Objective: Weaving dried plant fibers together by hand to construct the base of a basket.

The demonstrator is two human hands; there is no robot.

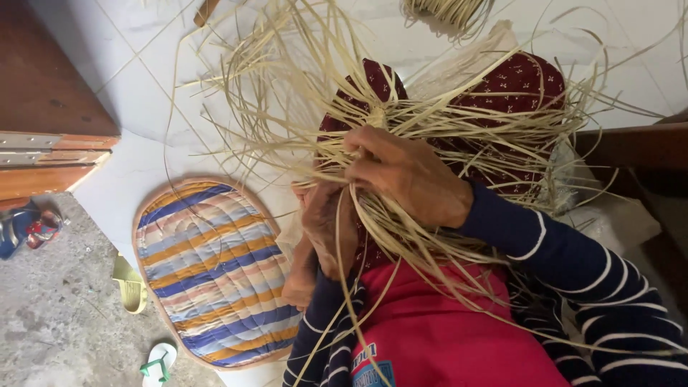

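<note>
Head: hands gripping straw strips.

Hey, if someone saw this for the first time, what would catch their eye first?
A wild spray of pale straw strands fanning out at centre, gripped by the right hand and left hand. To the left, a striped oval mat lies on the white floor.

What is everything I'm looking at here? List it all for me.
straw strips: many, pale yellow, fanned over the lap
coil of strips: one, pale, top edge
oval mat: one, striped blue, orange and pink, on the floor at left
sandals: two, yellow and white-green, beside the mat
wooden door: one, brown, upper left
patterned cloth: dark red, over the knees
left hand: gripping strips
right hand: gripping strips
</note>
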